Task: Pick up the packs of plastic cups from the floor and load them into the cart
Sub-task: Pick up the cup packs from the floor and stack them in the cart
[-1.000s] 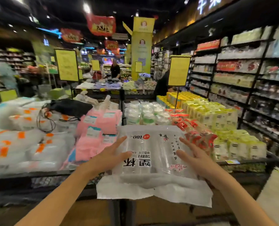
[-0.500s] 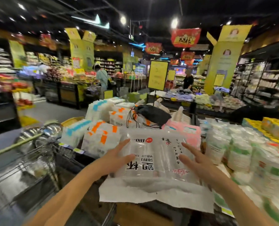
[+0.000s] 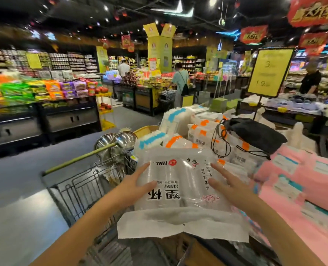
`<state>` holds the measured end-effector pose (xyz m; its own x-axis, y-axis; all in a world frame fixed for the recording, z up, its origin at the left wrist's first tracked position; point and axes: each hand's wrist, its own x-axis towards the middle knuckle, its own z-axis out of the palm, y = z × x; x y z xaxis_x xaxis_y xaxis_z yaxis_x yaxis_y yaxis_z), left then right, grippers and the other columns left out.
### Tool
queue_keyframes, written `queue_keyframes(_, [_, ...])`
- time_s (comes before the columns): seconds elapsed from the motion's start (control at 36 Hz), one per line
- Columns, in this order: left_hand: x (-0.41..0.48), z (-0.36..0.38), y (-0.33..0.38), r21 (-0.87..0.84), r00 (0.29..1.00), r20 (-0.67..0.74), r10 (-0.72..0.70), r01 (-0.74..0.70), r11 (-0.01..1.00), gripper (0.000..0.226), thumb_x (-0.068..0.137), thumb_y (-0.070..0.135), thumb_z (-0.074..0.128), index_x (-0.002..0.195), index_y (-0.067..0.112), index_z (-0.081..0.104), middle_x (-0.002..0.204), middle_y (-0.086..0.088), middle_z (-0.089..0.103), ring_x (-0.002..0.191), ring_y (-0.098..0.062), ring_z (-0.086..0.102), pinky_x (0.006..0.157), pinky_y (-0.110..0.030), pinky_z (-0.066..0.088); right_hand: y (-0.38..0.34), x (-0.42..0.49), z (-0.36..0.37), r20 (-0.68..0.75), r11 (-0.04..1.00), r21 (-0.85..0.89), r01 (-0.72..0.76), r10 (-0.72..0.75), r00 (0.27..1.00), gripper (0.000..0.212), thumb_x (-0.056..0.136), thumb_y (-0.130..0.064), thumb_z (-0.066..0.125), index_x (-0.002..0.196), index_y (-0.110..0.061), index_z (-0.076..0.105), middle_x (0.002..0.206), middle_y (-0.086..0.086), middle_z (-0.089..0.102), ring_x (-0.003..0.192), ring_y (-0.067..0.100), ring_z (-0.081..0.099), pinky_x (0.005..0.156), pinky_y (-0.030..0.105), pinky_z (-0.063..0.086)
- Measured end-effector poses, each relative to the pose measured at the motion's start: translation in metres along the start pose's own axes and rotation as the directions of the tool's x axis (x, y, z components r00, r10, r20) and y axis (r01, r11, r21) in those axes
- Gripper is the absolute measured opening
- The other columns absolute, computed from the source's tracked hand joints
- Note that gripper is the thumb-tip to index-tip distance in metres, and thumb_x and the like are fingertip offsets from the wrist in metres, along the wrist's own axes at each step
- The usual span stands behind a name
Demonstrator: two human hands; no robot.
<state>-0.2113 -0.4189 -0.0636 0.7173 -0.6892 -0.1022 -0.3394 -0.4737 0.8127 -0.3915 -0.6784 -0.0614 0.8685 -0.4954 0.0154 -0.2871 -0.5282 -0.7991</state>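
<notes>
Hands, left [image 3: 134, 186] and right [image 3: 229, 186], clamp a clear, black-lettered cup pack [image 3: 178, 187] with crumpled white flap.

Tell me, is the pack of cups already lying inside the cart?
No, both the left hand and right hand hold the pack of cups above the cart.

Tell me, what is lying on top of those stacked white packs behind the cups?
A black drawstring bag lies across the white packs with orange marks, its cords trailing down their front. How many packs sit beneath it is hidden; the pack of plastic cups covers the stack's lower part.
</notes>
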Motion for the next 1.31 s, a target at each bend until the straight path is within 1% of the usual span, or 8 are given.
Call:
queue_keyframes(0.11, [0.01, 0.0, -0.019, 0.02, 0.994, -0.093, -0.054, 0.056, 0.998, 0.076, 0.084, 0.063, 0.06, 0.147, 0.056, 0.017, 0.157, 0.005, 0.03, 0.127, -0.014, 0.045, 0.108, -0.034, 0.039, 0.006, 0.048, 0.011, 0.124, 0.998, 0.003, 0.059, -0.059, 0.991, 0.059, 0.098, -0.052, 0.058, 0.152, -0.05, 0.035, 0.165, -0.01, 0.03, 0.151, 0.02, 0.031, 0.123, 0.043, 0.026])
queue_keyframes(0.42, [0.018, 0.014, -0.051, -0.146, 0.9, -0.33, -0.286, 0.25, 0.957, 0.077, 0.088, 0.054, 0.06, 0.15, 0.051, 0.015, 0.157, 0.013, 0.026, 0.126, -0.001, 0.033, 0.112, -0.034, 0.032, 0.011, 0.171, 0.059, 0.429, 0.974, 0.043, 0.22, -0.217, 0.877, 0.062, 0.097, -0.051, 0.061, 0.153, -0.05, 0.034, 0.166, -0.012, 0.029, 0.153, 0.018, 0.029, 0.125, 0.047, 0.027])
queue_keyframes(0.58, [0.019, 0.01, -0.072, -0.202, 0.862, -0.375, -0.34, 0.281, 0.938, 0.071, 0.095, 0.036, 0.058, 0.153, 0.037, 0.018, 0.142, 0.021, 0.032, 0.116, 0.01, 0.035, 0.098, -0.011, 0.032, 0.001, 0.207, 0.097, 0.52, 0.963, 0.028, 0.269, -0.244, 0.819, 0.062, 0.098, -0.048, 0.061, 0.154, -0.051, 0.033, 0.167, -0.01, 0.028, 0.154, 0.019, 0.026, 0.123, 0.044, 0.025])
queue_keyframes(0.67, [0.024, -0.003, -0.092, -0.246, 0.839, -0.399, -0.37, 0.291, 0.924, 0.073, 0.094, 0.04, 0.06, 0.153, 0.04, 0.017, 0.146, 0.023, 0.023, 0.132, 0.004, 0.025, 0.112, -0.025, 0.025, -0.006, 0.228, 0.124, 0.55, 0.957, 0.011, 0.291, -0.248, 0.798, 0.062, 0.097, -0.052, 0.061, 0.152, -0.056, 0.033, 0.167, -0.01, 0.027, 0.155, 0.02, 0.026, 0.125, 0.047, 0.026])
queue_keyframes(0.86, [0.048, -0.03, -0.152, -0.287, 0.829, -0.393, -0.398, 0.3, 0.91, 0.072, 0.095, 0.035, 0.059, 0.153, 0.041, 0.017, 0.137, 0.031, 0.023, 0.125, 0.008, 0.025, 0.105, -0.018, 0.027, -0.021, 0.261, 0.185, 0.576, 0.956, -0.066, 0.285, -0.197, 0.794, 0.062, 0.1, -0.045, 0.059, 0.155, -0.049, 0.031, 0.165, -0.008, 0.033, 0.153, 0.018, 0.029, 0.119, 0.039, 0.028])
queue_keyframes(1.03, [0.074, -0.031, -0.206, -0.338, 0.822, -0.348, -0.451, 0.338, 0.878, 0.077, 0.094, 0.036, 0.062, 0.153, 0.042, 0.014, 0.139, 0.025, 0.021, 0.133, 0.0, 0.022, 0.116, -0.033, 0.024, 0.007, 0.291, 0.242, 0.606, 0.977, -0.037, 0.21, -0.145, 0.782, 0.064, 0.099, -0.041, 0.062, 0.155, -0.049, 0.032, 0.166, -0.014, 0.029, 0.138, -0.004, 0.024, 0.111, 0.025, 0.024])
queue_keyframes(1.19, [0.097, -0.008, -0.258, -0.373, 0.785, -0.303, -0.541, 0.425, 0.825, 0.081, 0.091, 0.039, 0.064, 0.153, 0.042, 0.014, 0.145, 0.018, 0.028, 0.126, -0.001, 0.032, 0.112, -0.034, 0.031, 0.041, 0.309, 0.288, 0.657, 0.98, -0.128, 0.152, -0.031, 0.753, 0.068, 0.101, -0.035, 0.062, 0.158, -0.043, 0.028, 0.166, -0.007, 0.031, 0.153, 0.015, 0.028, 0.12, 0.033, 0.028])
queue_keyframes(1.31, [0.118, 0.009, -0.304, -0.356, 0.75, -0.291, -0.593, 0.491, 0.795, 0.085, 0.079, 0.063, 0.062, 0.146, 0.06, 0.009, 0.159, 0.003, 0.024, 0.146, -0.02, 0.023, 0.118, -0.049, 0.026, 0.064, 0.329, 0.326, 0.67, 0.982, -0.158, 0.104, 0.029, 0.742, 0.067, 0.102, -0.026, 0.061, 0.159, -0.041, 0.029, 0.165, -0.007, 0.035, 0.151, 0.017, 0.034, 0.113, 0.031, 0.035])
